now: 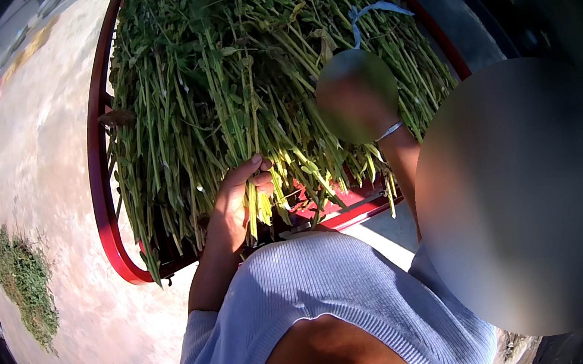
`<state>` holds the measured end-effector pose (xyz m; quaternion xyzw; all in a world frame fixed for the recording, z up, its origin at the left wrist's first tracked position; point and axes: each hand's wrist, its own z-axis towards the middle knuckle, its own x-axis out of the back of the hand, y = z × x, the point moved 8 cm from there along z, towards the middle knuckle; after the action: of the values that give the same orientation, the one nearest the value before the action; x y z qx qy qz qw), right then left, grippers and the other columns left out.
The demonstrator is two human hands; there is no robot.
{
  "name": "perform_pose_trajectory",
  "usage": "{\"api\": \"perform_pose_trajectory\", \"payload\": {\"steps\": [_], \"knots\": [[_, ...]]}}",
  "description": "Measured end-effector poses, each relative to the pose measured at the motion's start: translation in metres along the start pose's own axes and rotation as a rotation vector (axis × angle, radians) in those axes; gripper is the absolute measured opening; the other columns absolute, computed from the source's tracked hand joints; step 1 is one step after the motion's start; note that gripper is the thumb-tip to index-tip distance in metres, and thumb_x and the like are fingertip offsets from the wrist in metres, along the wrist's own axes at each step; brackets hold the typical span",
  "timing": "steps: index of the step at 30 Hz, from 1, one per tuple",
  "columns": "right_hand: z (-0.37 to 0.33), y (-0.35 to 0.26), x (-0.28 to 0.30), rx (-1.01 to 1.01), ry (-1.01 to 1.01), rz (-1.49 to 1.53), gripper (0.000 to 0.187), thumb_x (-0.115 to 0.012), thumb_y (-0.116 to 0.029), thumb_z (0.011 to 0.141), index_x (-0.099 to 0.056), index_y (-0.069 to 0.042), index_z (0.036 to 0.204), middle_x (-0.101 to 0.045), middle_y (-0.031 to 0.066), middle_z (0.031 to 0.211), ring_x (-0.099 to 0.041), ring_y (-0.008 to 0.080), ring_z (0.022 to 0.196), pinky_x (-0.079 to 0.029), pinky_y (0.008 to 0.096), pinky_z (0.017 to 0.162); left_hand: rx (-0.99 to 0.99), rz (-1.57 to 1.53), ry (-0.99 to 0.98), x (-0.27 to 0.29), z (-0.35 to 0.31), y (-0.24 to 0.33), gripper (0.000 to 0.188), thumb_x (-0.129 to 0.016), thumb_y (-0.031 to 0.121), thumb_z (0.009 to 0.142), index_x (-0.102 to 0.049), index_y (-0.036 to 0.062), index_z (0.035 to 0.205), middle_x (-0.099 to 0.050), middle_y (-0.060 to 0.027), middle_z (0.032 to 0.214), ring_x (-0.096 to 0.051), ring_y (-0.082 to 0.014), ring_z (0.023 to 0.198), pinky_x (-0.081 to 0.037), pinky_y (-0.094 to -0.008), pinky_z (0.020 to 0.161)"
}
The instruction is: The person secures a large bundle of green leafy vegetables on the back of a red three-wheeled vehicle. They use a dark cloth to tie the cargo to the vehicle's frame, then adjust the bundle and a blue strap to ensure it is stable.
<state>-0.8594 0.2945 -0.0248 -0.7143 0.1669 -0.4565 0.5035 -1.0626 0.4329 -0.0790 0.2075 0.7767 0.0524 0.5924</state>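
A thick layer of cut green plant stalks [176, 116] lies with leafy tops away from me and cut ends toward me. My left hand [240, 193] is closed around a small bunch of stalks [250, 124] near the cut ends, at the near edge of the layer. Over the right part of the layer is my right hand [356, 97], with a pale band on its wrist. A round blur hides its fingers, so what it holds or touches does not show. Just beyond it, a light blue strip [380, 8] lies across the stalks.
A red metal frame [110, 239] surrounds the stalks, its near bar close to my body. On the pale ground at left lies a small heap of green plants [26, 289]. Colourful items sit at the far left. A large blurred patch covers the right side.
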Motion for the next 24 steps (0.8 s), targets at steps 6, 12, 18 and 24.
{"api": "perform_pose_trajectory", "payload": {"steps": [6, 12, 18, 24], "knots": [[-0.020, -0.028, -0.087, -0.212, -0.124, 0.933, 0.022, -0.062, -0.022, 0.083, -0.056, -0.001, 0.083, -0.053, 0.0040, 0.061, -0.050, 0.0133, 0.050, -0.039, 0.0265, 0.040, -0.007, 0.056, 0.031, 0.000, 0.013, -0.012, 0.020, -0.057, 0.018, 0.088, -0.057, -0.0009, 0.096, -0.055, -0.0026, 0.074, -0.048, -0.0075, 0.058, -0.042, -0.0179, 0.050], [-0.015, 0.000, -0.133, -0.143, 0.029, 0.502, 0.021, -0.052, -0.019, 0.089, -0.059, 0.001, 0.092, -0.061, 0.0074, 0.076, -0.056, 0.0141, 0.061, -0.045, 0.0283, 0.056, -0.067, 0.345, 0.150, 0.011, 0.007, -0.006, 0.026, -0.073, 0.024, 0.076, -0.064, 0.0020, 0.088, -0.062, -0.0051, 0.073, -0.056, -0.0113, 0.059, -0.047, -0.0236, 0.054], [-0.021, -0.032, -0.106, 0.093, 0.254, 0.059, 0.035, -0.058, -0.025, 0.080, -0.059, 0.005, 0.098, -0.063, 0.0186, 0.082, -0.058, 0.0248, 0.071, -0.045, 0.0375, 0.069, -0.006, 0.367, 0.234, 0.024, 0.012, -0.014, 0.020, -0.075, 0.017, 0.069, -0.066, 0.0023, 0.078, -0.062, -0.0066, 0.066, -0.057, -0.0144, 0.054, -0.048, -0.0277, 0.051], [-0.023, -0.033, -0.081, 0.208, 0.233, -0.131, 0.029, -0.057, -0.019, 0.079, -0.058, 0.005, 0.096, -0.060, 0.0126, 0.064, -0.054, 0.0213, 0.056, -0.044, 0.0342, 0.055, 0.018, 0.384, 0.255, 0.037, 0.015, -0.016, 0.028, -0.072, 0.016, 0.072, -0.065, -0.0030, 0.091, -0.067, -0.0134, 0.083, -0.064, -0.0209, 0.069, -0.052, -0.0316, 0.059]]}}
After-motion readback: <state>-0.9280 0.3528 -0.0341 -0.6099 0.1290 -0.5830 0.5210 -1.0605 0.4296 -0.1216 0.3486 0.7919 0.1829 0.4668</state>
